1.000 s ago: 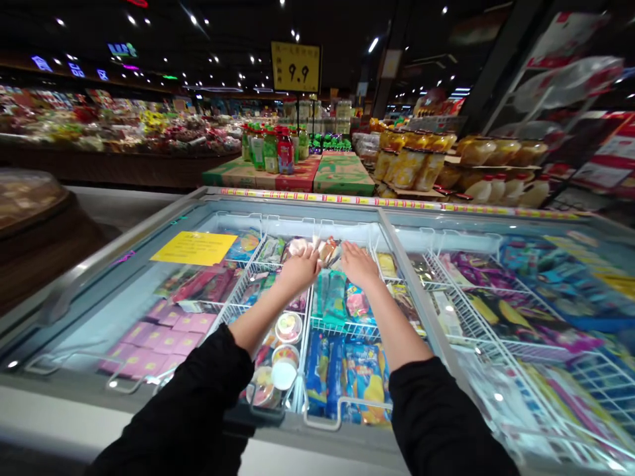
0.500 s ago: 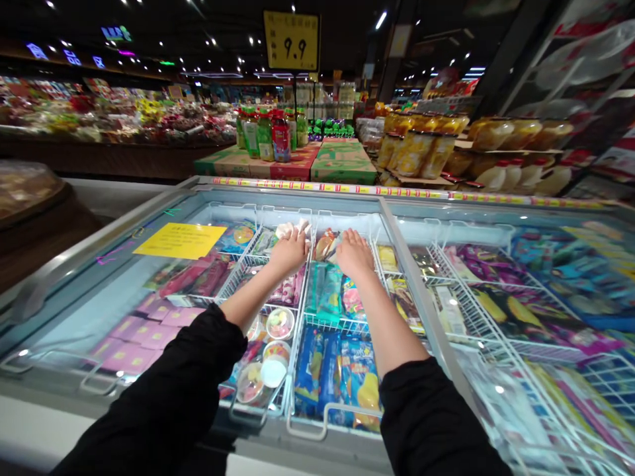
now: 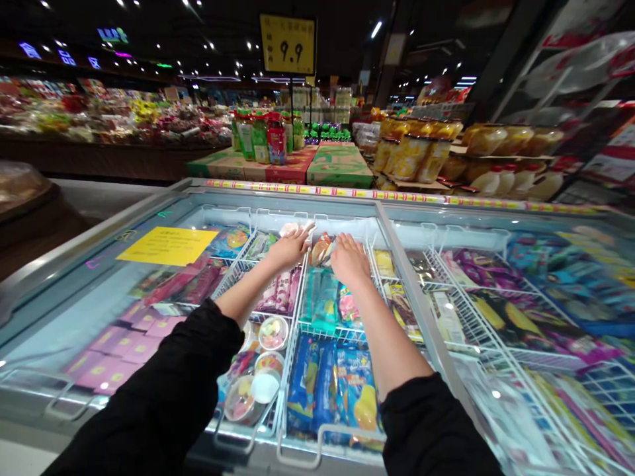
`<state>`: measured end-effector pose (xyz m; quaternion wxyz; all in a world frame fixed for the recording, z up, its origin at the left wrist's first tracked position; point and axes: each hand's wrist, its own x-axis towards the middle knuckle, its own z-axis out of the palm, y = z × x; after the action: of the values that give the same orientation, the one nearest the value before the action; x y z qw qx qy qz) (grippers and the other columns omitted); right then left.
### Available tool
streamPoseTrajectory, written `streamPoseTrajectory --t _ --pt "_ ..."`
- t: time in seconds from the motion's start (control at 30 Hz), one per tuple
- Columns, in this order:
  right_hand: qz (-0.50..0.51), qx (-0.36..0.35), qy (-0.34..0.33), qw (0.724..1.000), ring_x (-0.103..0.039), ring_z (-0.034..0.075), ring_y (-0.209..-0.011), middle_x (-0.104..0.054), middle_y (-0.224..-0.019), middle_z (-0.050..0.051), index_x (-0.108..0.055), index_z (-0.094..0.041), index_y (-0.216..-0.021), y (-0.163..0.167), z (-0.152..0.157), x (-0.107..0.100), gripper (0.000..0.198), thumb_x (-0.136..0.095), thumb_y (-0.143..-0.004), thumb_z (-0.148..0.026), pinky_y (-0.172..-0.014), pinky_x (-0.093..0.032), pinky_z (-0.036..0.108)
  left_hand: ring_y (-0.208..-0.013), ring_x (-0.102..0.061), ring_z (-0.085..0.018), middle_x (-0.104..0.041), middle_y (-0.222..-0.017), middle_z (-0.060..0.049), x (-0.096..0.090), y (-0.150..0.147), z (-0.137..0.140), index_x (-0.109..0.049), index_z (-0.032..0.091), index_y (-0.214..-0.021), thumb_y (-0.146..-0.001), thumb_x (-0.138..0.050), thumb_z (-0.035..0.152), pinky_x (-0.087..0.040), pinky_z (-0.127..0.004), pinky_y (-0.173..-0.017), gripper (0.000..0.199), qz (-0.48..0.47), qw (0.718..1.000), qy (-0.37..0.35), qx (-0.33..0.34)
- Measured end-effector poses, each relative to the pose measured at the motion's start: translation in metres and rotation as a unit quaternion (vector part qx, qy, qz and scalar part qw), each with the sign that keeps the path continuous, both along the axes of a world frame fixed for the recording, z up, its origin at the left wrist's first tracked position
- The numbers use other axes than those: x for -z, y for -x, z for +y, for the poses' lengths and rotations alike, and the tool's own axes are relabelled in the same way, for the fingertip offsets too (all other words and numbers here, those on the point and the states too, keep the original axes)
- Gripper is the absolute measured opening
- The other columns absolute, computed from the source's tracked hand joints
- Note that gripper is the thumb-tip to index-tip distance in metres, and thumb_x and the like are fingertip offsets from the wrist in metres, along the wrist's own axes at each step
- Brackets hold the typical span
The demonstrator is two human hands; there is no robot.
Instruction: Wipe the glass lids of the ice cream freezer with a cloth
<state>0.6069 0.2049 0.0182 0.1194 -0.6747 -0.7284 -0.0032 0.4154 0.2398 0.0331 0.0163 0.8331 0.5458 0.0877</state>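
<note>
Glossy clear freezer lid (image 3: 106,297), matt white wipe (image 3: 292,229), yellow paper sign (image 3: 167,245), matt cloth sleeves (image 3: 149,390)

Head camera: 1 view, from the person's head, facing forward and down.
Black sleeves (image 3: 149,390): nearest the lens, entering from the bottom edge.
Left hand (image 3: 289,249) and right hand (image 3: 351,261): farther out, near mid-frame, seen from above and behind.
Freezer (image 3: 421,291): viewed from its near side at a slant, close enough to run past both side edges.
Price sign (image 3: 288,43): beyond the freezer, high in frame.
</note>
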Motion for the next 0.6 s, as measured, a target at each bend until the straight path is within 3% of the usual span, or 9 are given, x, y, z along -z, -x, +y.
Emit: streamPoseTrajectory --t 0.17,0.3,0.43,0.5,0.6 --pt "0.002 -0.006 0.011 1.0 -0.032 0.024 -0.163 -0.036 -0.176 0.014 -0.039 -0.006 -0.167 0.002 -0.002 -0.003 0.063 -0.028 -0.107 -0.02 -0.133 -0.023 0.042 -0.159 -0.043 -0.03 -0.044 -0.172 -0.015 0.017 0.0 -0.03 -0.046 0.017 -0.162 -0.113 -0.037 0.036 -0.037 -0.043 -0.129 0.053 0.019 0.999 -0.043 0.014" --pt "0.0 -0.007 0.016 1.0 -0.032 0.024 -0.163 -0.035 -0.176 0.016 -0.038 -0.003 -0.167 0.002 -0.002 -0.004 0.063 -0.027 -0.107 -0.02 -0.133 -0.023 0.043 -0.161 -0.039 -0.027 -0.044 -0.172 -0.008 0.012 -0.017 -0.003 -0.042 0.027 -0.165 -0.113 -0.039 0.035 -0.034 -0.043 -0.13 0.053 0.015 0.998 -0.04 0.051" --pt "0.006 -0.01 0.014 1.0 -0.032 0.024 -0.163 -0.035 -0.176 0.015 -0.038 -0.004 -0.168 -0.001 0.0 -0.001 0.064 -0.027 -0.107 -0.022 -0.134 -0.023 0.044 -0.16 -0.041 -0.029 -0.045 -0.172 -0.011 -0.001 -0.013 0.028 -0.037 0.025 -0.167 -0.114 -0.036 0.034 -0.038 -0.046 -0.127 0.055 0.015 1.0 -0.015 -0.023" --pt "0.01 -0.009 0.016 1.0 -0.031 0.024 -0.164 -0.035 -0.176 0.013 -0.037 -0.006 -0.168 -0.001 0.001 0.0 0.064 -0.026 -0.107 -0.022 -0.134 -0.022 0.045 -0.159 -0.043 -0.031 -0.045 -0.171 -0.016 -0.003 -0.002 0.025 -0.04 0.019 -0.165 -0.114 -0.033 0.033 -0.039 -0.048 -0.126 0.053 0.018 0.998 -0.011 -0.058" --pt "0.011 -0.005 0.023 1.0 -0.029 0.024 -0.164 -0.034 -0.177 0.012 -0.037 -0.005 -0.168 0.0 -0.001 -0.002 0.064 -0.026 -0.107 -0.022 -0.134 -0.023 0.046 -0.159 -0.042 -0.031 -0.043 -0.172 -0.017 0.004 0.009 0.002 -0.044 0.016 -0.163 -0.115 -0.032 0.035 -0.037 -0.045 -0.127 0.053 0.015 0.998 -0.017 -0.059"
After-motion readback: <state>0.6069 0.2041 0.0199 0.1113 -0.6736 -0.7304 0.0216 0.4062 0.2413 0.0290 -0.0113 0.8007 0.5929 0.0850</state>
